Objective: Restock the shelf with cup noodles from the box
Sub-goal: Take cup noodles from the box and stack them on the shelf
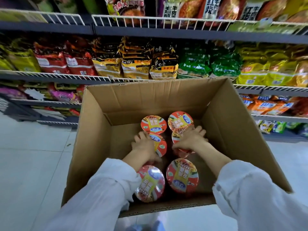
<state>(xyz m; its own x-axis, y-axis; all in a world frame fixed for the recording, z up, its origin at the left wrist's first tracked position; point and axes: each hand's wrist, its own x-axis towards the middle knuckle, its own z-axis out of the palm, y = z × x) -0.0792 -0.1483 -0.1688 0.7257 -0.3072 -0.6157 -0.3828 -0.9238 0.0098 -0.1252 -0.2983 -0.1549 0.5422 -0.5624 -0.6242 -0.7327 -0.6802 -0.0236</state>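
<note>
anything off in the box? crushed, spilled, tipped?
Nothing stands out. Six cup noodles sit upright in the cardboard box, lids sealed, no spill visible. The left hand grips one middle cup and the right hand the other. The box's flaps look intact.

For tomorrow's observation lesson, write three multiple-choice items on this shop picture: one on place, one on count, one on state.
1. Where do the red-lidded cup noodles stand?
A wire shelf
B brown cardboard box
C floor

2. How many cup lids show in the box?
A three
B six
C nine

3. What is the left hand doing?
A resting on a middle cup
B hanging idle
C holding a packet

Answers:
1 B, the cups stand between the box's walls.
2 B, two rows of three.
3 A, it lies on the cup's lid, like the right hand.
</note>
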